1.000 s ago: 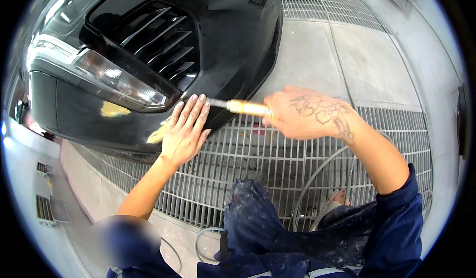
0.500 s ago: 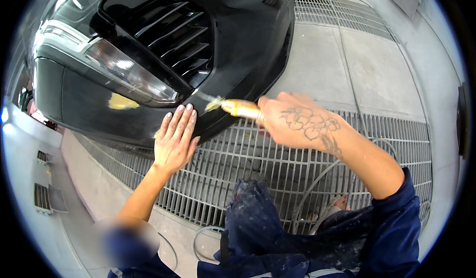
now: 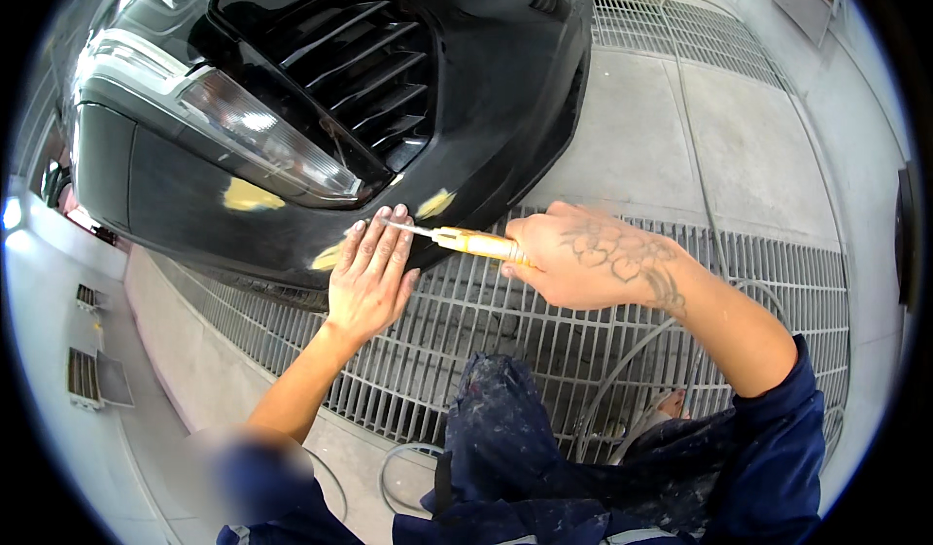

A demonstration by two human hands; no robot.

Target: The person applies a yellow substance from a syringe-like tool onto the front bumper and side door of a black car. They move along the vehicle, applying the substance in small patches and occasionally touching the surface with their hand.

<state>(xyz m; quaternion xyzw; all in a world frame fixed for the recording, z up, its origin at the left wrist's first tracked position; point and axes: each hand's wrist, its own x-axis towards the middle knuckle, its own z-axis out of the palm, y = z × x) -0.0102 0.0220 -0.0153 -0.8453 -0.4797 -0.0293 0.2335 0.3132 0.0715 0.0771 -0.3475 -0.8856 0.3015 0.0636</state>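
My left hand (image 3: 369,287) lies flat on the lower corner of a black car bumper (image 3: 185,214), fingers stretched out below the headlight. In my right hand (image 3: 583,253) is a yellow-handled tool (image 3: 476,243) with a thin metal end; I cannot tell if that is a blade or a shaft. The metal end points left and crosses in front of my left fingertips; whether it touches them or the bumper is unclear. Yellow filler patches show on the bumper: one under the headlight (image 3: 253,195), one beside my left fingers (image 3: 328,256) and one just above the tool (image 3: 437,203).
A slatted black grille (image 3: 369,69) sits above the headlight. Metal floor grating (image 3: 632,351) spreads under my legs, with concrete around it. Grey hoses (image 3: 685,127) run over the floor at the right. A pale wall (image 3: 855,127) bounds the right side.
The tool's tip has come down and away from the upper filler patch to my left fingertips. My left hand has slid slightly right, baring more of the filler beside it. The view has shifted a little.
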